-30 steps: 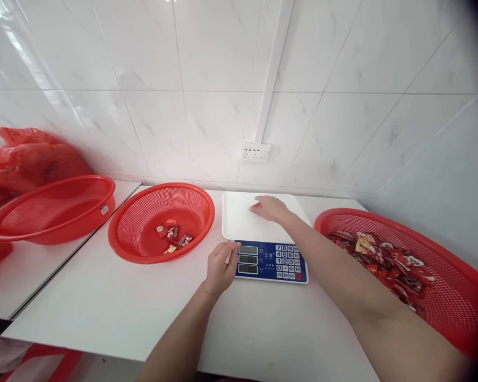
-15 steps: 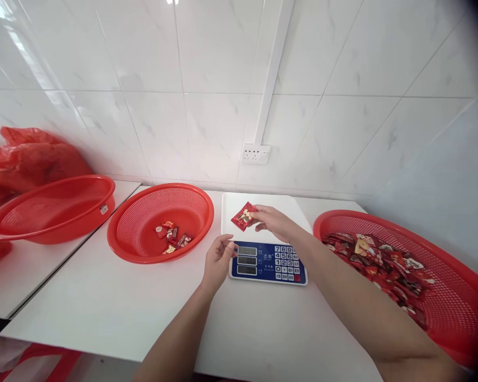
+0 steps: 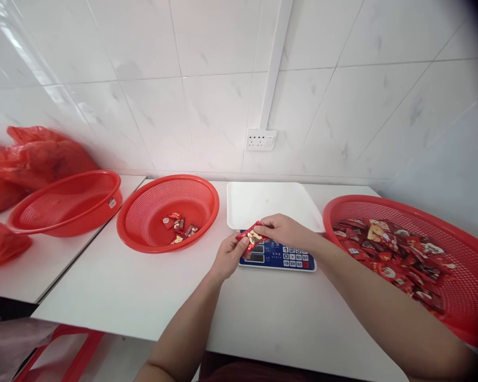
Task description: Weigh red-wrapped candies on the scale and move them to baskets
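Observation:
A small red snack packet [image 3: 255, 238] with a pale printed picture is held over the keypad side of a digital scale [image 3: 269, 204]. My left hand [image 3: 229, 256] pinches its left end, and my right hand [image 3: 281, 231] grips its right end. Part of the scale's blue panel is covered by the packet and fingers; its white pan carries nothing. To the right, a red basket [image 3: 344, 200] holds many similar red packets [image 3: 390, 254]. On the left, another red basket [image 3: 135, 215] has several packets [image 3: 179, 225] at its bottom.
Further left, a third red basket [image 3: 79, 218] stands on a neighbouring table, beside red plastic bags [image 3: 43, 159]. A wall socket [image 3: 262, 140] is behind the scale. A red stool [image 3: 79, 350] shows below the table's front edge [image 3: 143, 338].
My right hand has brought the packet down and nearer, off the pan area. My left hand has closed on its other end. The view has shifted slightly.

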Demonstrator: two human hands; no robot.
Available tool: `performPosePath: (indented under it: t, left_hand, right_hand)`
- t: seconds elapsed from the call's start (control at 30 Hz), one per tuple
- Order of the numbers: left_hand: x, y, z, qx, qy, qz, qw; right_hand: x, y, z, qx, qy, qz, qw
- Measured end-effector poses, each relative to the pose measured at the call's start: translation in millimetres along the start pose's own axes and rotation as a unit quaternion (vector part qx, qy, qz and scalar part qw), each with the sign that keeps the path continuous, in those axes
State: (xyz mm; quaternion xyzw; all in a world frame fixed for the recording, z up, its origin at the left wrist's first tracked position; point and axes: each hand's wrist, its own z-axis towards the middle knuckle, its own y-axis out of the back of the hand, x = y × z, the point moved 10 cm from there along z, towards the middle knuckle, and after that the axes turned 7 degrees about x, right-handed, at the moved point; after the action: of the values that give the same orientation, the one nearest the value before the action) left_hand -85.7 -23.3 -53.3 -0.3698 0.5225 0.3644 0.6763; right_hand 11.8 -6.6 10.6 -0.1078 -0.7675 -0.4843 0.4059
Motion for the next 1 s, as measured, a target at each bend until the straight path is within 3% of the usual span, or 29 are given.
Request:
performPosePath:
  t: [0.13, 0.2, 0.33, 0.43, 0.5, 0.6, 0.73, 0.8, 0.87, 1.0]
  left_hand:
    - [15, -36, -5, 0.184, 0.062, 0.010, 0.981]
    - [21, -50, -11, 0.250, 0.087, 0.020, 0.964]
    - [23, -54, -15, 0.275, 0.098, 0.040, 0.956]
    - [20, -47, -11, 0.246, 0.095, 0.042, 0.964]
    - [17, -44, -9, 0.235, 0.090, 0.050, 0.967]
    - [15, -47, -9, 0.240, 0.089, 0.070, 0.964]
    - [16, -53, -12, 0.257, 0.094, 0.092, 0.958]
    - [20, -57, -13, 0.268, 0.096, 0.105, 0.953]
    - [24, -63, -13, 0.277, 0.101, 0.126, 0.947]
    - [27, -83, -15, 0.297, 0.109, 0.182, 0.931]
  right_hand:
    - [3, 26, 5, -0.034, -0.041, -0.009, 0.999]
    - [18, 37, 12, -0.067, -0.018, 0.053, 0.996]
    - [57, 37, 21, -0.057, 0.095, 0.215, 0.970]
    - [51, 32, 10, -0.064, 0.101, 0.184, 0.976]
    - [28, 32, -4, -0.076, 0.079, 0.146, 0.983]
    - [-29, 47, -36, -0.126, 0.020, 0.127, 0.984]
    - [-118, 105, -111, -0.260, -0.121, 0.071, 0.955]
    - [-153, 128, -152, -0.279, -0.211, -0.011, 0.937]
    - [-180, 130, -177, -0.214, -0.264, -0.088, 0.936]
    - [-216, 85, -194, -0.025, -0.306, -0.132, 0.942]
